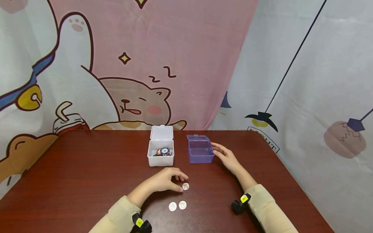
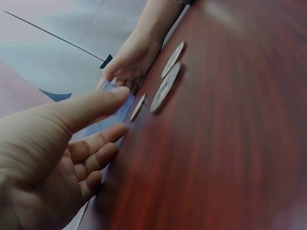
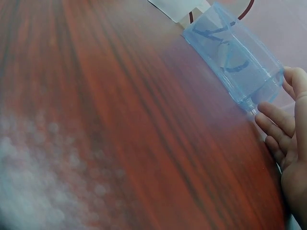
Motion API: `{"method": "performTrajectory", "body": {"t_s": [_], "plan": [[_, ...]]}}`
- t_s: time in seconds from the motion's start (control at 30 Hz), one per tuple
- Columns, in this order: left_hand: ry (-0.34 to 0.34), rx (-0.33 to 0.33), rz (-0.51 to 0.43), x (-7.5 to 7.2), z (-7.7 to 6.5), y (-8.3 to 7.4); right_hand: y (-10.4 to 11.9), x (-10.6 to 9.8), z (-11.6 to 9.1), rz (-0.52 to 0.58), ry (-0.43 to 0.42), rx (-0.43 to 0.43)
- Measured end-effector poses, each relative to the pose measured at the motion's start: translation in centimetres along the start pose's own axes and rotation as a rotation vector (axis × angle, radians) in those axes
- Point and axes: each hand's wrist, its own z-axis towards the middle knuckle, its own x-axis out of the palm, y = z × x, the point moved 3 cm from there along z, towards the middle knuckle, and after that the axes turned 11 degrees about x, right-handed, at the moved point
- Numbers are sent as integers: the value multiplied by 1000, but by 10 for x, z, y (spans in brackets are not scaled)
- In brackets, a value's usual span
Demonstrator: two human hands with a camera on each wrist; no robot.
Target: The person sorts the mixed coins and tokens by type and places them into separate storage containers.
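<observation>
My left hand [image 1: 167, 180] is above the table, thumb and fingers parted around the near side of a silvery coin [image 1: 185, 186]. In the left wrist view nothing lies between thumb and fingers. Two more coins lie closer to me, a left one [image 1: 172, 206] and a right one [image 1: 182, 205]. My right hand [image 1: 228, 160] is at the right side of a clear blue plastic box [image 1: 201, 159], fingers extended along its wall. Whether they touch it cannot be made out for certain. The blue box has its lid raised and holds nothing visible.
Left of the blue box stands a white plastic box [image 1: 161, 161] with its lid up and several poker chips [image 1: 164, 151] inside. Both boxes are near the back of the brown table [image 1: 96, 181]. A printed cloth [image 1: 198, 64] hangs behind it.
</observation>
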Motion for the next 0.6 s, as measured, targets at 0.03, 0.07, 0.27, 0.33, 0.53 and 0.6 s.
{"method": "performTrajectory", "body": {"t_s": [0.03, 0.07, 0.27, 0.33, 0.53, 0.6], "plan": [[2, 11, 12, 1, 1, 1, 0, 0, 0, -1, 1, -2], [6, 21, 28, 2, 1, 1, 0, 0, 0, -1, 2, -4], [21, 48, 112, 6, 4, 2, -1, -1, 1, 1, 5, -4], [19, 47, 126, 7, 4, 2, -2, -1, 1, 2, 3, -1], [9, 36, 150, 8, 6, 1, -3, -1, 2, 6, 4, 2], [8, 33, 155, 8, 6, 1, -3, -1, 2, 6, 5, 3]]}}
